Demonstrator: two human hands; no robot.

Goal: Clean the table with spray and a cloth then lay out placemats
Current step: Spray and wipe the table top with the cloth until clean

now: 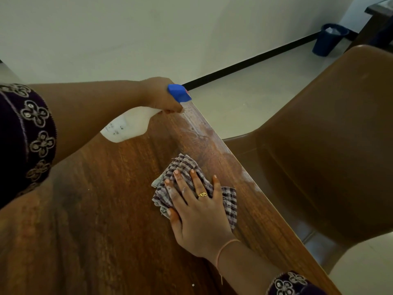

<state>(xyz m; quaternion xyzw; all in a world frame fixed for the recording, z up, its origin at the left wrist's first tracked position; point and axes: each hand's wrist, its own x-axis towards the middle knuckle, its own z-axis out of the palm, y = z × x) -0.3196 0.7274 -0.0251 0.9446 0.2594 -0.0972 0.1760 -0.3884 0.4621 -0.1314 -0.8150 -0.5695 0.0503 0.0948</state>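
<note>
My left hand (161,94) grips a white spray bottle (127,126) by its neck. The bottle's blue nozzle head (179,93) points at the far corner of the brown wooden table (102,209). A wet whitish streak runs along the table's right edge near the nozzle. My right hand (195,209) lies flat with spread fingers on a purple and white checked cloth (187,167), pressing it onto the table close to the right edge. Part of the cloth is hidden under my palm.
A brown plastic chair (319,145) stands right beside the table's right edge. A dark blue bin (328,39) sits on the pale tiled floor by the white wall at the back right. Dark furniture (380,15) fills the top right corner.
</note>
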